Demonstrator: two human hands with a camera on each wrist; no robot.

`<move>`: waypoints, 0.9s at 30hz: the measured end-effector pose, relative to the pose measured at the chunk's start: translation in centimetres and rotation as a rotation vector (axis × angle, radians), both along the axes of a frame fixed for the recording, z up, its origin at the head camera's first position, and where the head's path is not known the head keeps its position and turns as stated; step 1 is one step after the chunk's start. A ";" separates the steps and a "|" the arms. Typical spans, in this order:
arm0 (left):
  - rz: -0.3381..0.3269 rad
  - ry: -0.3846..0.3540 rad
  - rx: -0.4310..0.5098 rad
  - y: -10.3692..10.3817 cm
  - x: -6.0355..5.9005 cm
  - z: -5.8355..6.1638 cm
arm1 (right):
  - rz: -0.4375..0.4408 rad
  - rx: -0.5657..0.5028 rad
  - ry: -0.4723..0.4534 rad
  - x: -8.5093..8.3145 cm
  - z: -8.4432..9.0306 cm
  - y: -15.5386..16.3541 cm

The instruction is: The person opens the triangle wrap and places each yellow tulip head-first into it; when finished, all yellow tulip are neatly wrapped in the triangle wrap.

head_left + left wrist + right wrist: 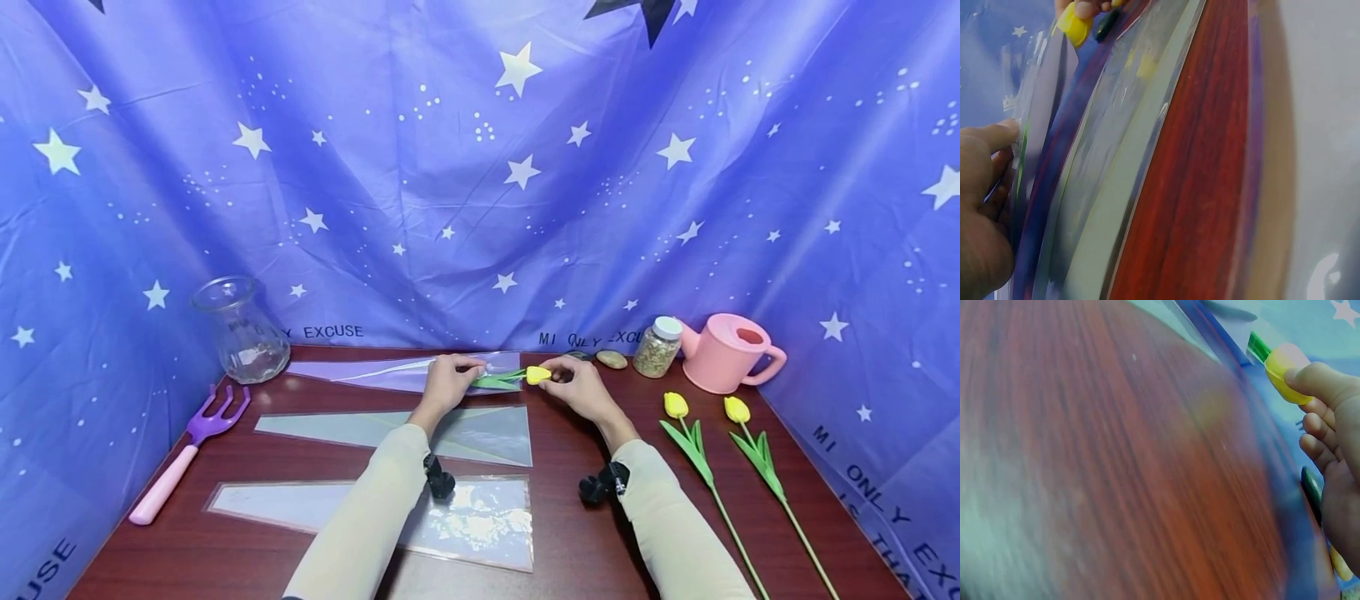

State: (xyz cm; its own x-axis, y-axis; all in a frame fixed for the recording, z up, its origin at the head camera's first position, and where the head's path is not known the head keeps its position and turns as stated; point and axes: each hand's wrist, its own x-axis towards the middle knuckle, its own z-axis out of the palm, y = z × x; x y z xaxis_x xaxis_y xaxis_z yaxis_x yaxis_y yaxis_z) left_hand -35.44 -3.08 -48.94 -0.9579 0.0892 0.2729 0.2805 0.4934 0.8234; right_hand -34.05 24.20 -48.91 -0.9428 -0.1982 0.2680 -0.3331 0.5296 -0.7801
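The right hand (583,390) pinches the bloom of a yellow artificial tulip (537,376) between thumb and fingers, while the left hand (447,385) has thumb and fingertips closed on the clear film of a purple tapered flower sleeve (375,374). The tulip lies along the sleeve at its wide end, bloom just beyond the edge; glare leaves it unclear how much of the stem is inside the film. Sleeving this flower seems under way but unfinished. Two more tulips, the inner tulip (677,406) and the outer tulip (737,410), lie unwrapped at the right, and the pale green sleeve (337,426) and the whitish sleeve (480,517) lie flat, apparently unfilled, so most of the work looks left to do. The held tulip has a smooth, rounded, closed yellow head and slim, pointed green leaves.
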 end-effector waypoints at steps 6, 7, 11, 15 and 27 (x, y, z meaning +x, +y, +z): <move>0.010 0.008 0.001 -0.1 0.0 0.0 | 0.010 -0.014 0.007 -0.2 -0.2 -1.2; 0.011 0.009 -0.001 -0.1 0.0 0.0 | 0.013 -0.018 0.006 -0.3 -0.2 -1.4; 0.010 0.028 -0.009 -0.1 -0.2 0.1 | 0.007 -0.023 0.014 -0.5 -0.3 -2.2; 0.016 0.021 -0.002 0.0 -0.1 0.2 | -0.002 -0.022 0.021 -0.6 -0.5 -2.8; 0.009 -0.004 0.001 0.3 0.0 0.4 | 0.009 -0.048 0.016 -0.9 -0.8 -4.2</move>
